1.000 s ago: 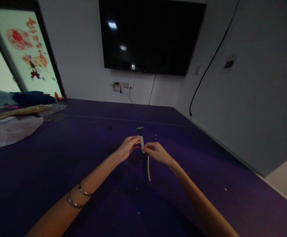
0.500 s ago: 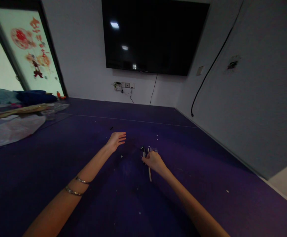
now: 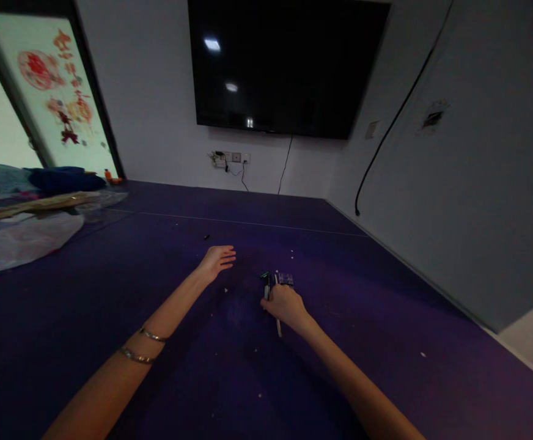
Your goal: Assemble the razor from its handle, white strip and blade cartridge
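Note:
My left hand (image 3: 217, 261) hovers over the dark purple surface with its fingers stretched and apart, holding nothing. Two bracelets (image 3: 138, 355) circle that forearm. To the right, my right hand (image 3: 286, 304) is closed, with fingers bent down around a small cluster of things. At its fingertips shows a small white and black piece (image 3: 267, 291), its kind unclear. A pale thin strip (image 3: 279, 329) runs beneath the hand. Behind the knuckles is a small, partly see-through box-like piece (image 3: 285, 279). What lies inside the grip is hidden by the fingers.
White scraps (image 3: 260, 395) and a small black bit (image 3: 206, 236) lie scattered on the purple surface (image 3: 170, 391). Clear plastic sheeting (image 3: 28, 241) and folded cloth (image 3: 65, 179) are at left. A television (image 3: 285, 67) hangs on the wall; a black cable (image 3: 392, 125) dangles at right.
My right hand has shifted slightly down and toward me, uncovering more of the box-like piece behind it. My left hand has barely moved.

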Tool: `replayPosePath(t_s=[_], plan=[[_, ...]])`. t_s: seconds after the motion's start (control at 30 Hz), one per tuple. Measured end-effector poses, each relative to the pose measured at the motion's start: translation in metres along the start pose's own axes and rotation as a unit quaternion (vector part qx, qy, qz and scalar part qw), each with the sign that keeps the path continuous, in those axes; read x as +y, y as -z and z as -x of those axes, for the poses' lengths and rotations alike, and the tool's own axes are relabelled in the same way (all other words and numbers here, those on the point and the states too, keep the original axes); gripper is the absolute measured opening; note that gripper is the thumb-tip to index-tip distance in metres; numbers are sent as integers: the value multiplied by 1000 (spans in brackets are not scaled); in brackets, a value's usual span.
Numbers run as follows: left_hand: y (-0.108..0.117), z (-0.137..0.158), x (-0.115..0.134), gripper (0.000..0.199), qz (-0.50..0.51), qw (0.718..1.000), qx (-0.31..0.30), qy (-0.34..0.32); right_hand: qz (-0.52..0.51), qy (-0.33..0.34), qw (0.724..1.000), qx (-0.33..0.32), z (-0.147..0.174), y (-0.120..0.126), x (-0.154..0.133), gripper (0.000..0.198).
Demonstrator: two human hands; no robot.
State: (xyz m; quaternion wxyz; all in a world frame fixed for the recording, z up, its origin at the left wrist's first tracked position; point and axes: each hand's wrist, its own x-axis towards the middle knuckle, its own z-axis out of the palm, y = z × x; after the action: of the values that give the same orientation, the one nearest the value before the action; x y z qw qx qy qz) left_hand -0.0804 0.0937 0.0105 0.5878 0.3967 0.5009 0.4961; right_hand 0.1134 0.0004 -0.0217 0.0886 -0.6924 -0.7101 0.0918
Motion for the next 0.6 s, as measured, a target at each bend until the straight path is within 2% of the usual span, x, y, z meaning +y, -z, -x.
replayPosePath(t_s=[0.1,0.2,0.4,0.5,0.6], plan=[[0,0,0,20,-6,1000,-7,3,4,0,1000,-6,1,5,-1,31],[0,0,0,20,-6,1000,-10,17,7,-2,1000,16,-2,15,7,35],[2,-2,1,22,-2,1000,-1,15,26,-63,992,105,-20,41,60,43],[2,-3,-2,21,1,1000,-1,13,49,-91,988,113,-28,36,89,42],[2,-5,-6,20,1,1000,5,8,77,-104,985,112,-32,21,107,38]])
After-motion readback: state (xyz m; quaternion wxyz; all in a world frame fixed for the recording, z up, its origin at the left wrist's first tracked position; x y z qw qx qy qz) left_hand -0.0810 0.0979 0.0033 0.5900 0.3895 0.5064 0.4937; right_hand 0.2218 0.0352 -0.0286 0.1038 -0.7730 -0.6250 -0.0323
